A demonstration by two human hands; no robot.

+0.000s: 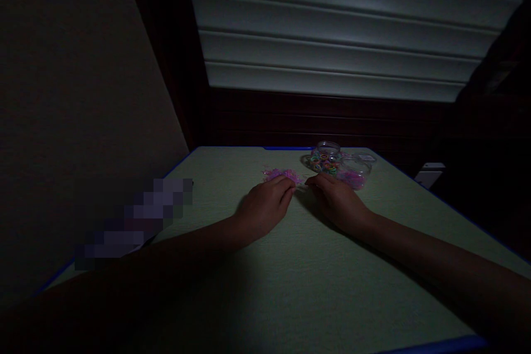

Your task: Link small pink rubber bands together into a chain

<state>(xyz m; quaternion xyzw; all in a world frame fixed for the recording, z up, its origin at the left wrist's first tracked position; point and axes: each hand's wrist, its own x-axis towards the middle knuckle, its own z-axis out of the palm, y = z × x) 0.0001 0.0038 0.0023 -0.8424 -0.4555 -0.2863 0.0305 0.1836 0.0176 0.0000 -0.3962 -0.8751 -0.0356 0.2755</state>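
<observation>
Reaching over a pale green worktop (290, 276), the left hand (295, 185), at twelve o'clock, has its fingertips together; the right hand (307, 182), toward one, curls, its pinch too dark to tell. Beside the left fingertips lies a pink pile (282, 175). At one o'clock stand a clear container with pink contents (352, 178), then an open jar of colourful bands (326, 161).

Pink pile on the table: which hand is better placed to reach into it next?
Probably the left hand: its fingers are right at the near edge of the pink pile. The right hand sits farther right, closer to the clear container with pink contents.
</observation>
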